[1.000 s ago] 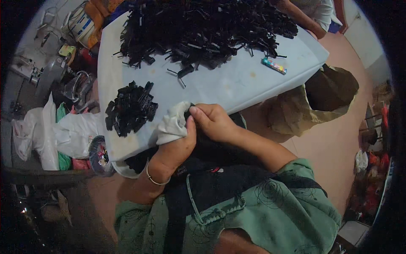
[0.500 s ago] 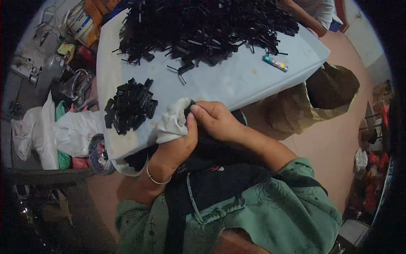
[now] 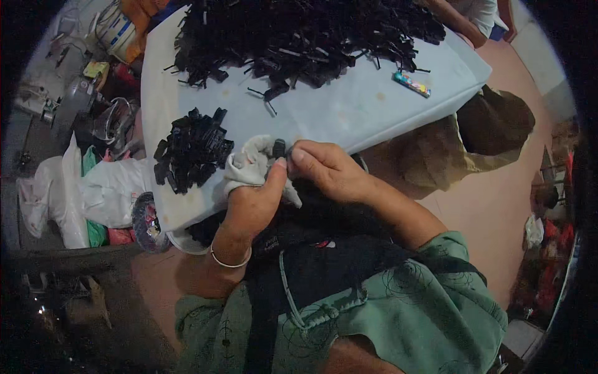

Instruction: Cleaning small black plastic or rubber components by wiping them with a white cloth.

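My left hand (image 3: 254, 202) is closed around a small black plastic part (image 3: 279, 148), its thumb pressing the lower end. A crumpled off-white cloth (image 3: 244, 167) covers most of that hand's fingers, and one end hangs below the thumb. Close beside it on the right, my right hand (image 3: 333, 171) is pinched, thumb against curled fingers; what lies between the fingertips is too small to tell. Left of the hands, a small pile of black plastic parts (image 3: 190, 149) rests on the pale-covered table (image 3: 349, 118). A much larger heap of black parts (image 3: 293, 43) with thin stems spreads over the far side.
A colourful small packet (image 3: 411, 84) lies near the table's right edge. An open brown sack (image 3: 436, 153) stands to the right. White plastic bags (image 3: 115, 193) and a round clear container (image 3: 148, 224) sit at the left. Another person's arm (image 3: 458, 22) is at the far right.
My right hand has drawn slightly right, away from the left. The black part now stands more exposed above my left thumb, and a cloth end hangs lower.
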`<state>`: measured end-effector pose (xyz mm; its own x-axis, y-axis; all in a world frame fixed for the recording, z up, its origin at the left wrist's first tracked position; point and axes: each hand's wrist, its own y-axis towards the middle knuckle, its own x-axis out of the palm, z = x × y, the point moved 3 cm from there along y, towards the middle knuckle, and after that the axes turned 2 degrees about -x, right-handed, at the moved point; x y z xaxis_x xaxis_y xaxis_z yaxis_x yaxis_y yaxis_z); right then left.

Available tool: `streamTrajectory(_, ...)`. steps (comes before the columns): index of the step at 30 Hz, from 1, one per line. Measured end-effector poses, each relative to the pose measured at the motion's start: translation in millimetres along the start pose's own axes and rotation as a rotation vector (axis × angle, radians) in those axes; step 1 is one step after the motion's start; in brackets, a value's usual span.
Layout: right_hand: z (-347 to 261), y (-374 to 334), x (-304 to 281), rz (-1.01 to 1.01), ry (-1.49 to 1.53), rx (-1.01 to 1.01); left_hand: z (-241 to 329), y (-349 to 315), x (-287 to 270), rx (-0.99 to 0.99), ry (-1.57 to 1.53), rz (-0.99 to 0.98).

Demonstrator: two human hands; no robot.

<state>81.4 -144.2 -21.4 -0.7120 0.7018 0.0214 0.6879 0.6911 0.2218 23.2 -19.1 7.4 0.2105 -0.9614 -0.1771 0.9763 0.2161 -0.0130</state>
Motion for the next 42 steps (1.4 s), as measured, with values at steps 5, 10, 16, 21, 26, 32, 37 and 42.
streamTrajectory(5, -3.4, 2.1, 1.4, -0.050, 0.003, 0.043, 1.0, -0.6, 3.7, 0.065, 0.060, 0.015)
streamTrajectory(10, 5.3, 1.6, 2.7, -0.071, 0.064, 0.082, 0.5, -3.0, 5.6, 0.103, 0.181, 0.012)
streamTrajectory(16, 11.0, 0.1, 11.6, 0.065, 0.200, 0.158, -2.0, -2.9, 6.9, 0.250, 0.636, 0.076)
streamTrajectory(21, 1.1, 0.2, 9.6, 0.043, 0.151, 0.182, 2.5, -6.8, 3.7, 0.274, 0.384, 0.056)
streamTrajectory(26, 3.2, -0.8, -7.9, 0.071, -0.091, -0.008, -6.2, 0.6, -7.2, -0.008, -0.166, 0.012)
streamTrajectory(32, -5.6, -4.0, -12.8, 0.014, -0.396, -0.259, -28.6, 2.3, -19.9, -0.041, -0.032, 0.094)
streamTrajectory(37, -3.5, 5.3, -10.9, -0.047, -0.160, -0.033, 8.1, -0.9, -0.3, 0.005, -0.058, -0.109)
streamTrajectory(42, 0.6, 8.5, -5.6, -0.027, -0.074, 0.196, -12.4, 3.5, -6.8, -0.078, -0.050, -0.206)
